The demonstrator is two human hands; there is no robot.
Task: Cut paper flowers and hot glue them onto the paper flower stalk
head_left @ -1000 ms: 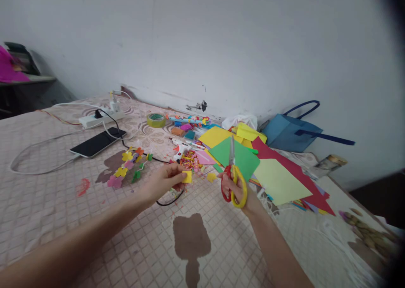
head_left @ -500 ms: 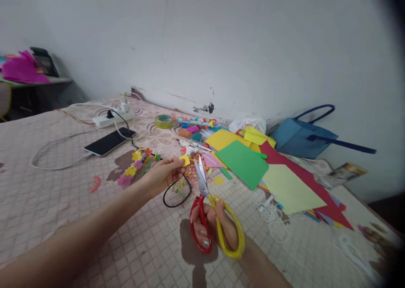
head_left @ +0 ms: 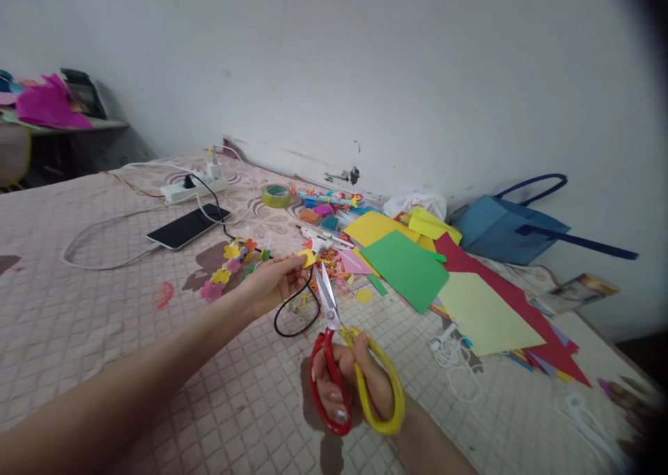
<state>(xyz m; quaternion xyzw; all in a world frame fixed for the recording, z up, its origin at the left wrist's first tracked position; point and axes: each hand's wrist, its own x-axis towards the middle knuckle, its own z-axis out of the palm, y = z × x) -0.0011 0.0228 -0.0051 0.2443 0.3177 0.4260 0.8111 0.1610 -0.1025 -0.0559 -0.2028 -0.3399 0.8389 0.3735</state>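
My left hand (head_left: 276,280) pinches a small yellow paper piece (head_left: 309,256) between thumb and fingers. Held in my right hand (head_left: 360,377) is a pair of scissors (head_left: 330,308) with one red and one yellow handle; the blades are slightly parted and point up, just right of the yellow piece, apart from it. A black cable (head_left: 276,327) loops on the table below my left fingers. Paper flowers (head_left: 220,276) in several colours lie left of that hand. Behind the blades are scattered paper scraps (head_left: 339,259) and a pink paper piece (head_left: 355,261).
Green paper (head_left: 404,270), pale yellow paper (head_left: 488,315) and red paper (head_left: 566,357) overlap on the right. A blue bag (head_left: 511,228) stands by the wall. On the left are a phone (head_left: 188,227) and a power strip (head_left: 195,190). A tape roll (head_left: 276,196) lies at the back.
The scissors' tips have shifted slightly left and down, closer to the yellow piece. The view has turned a little, so the table things sit further right in the picture.
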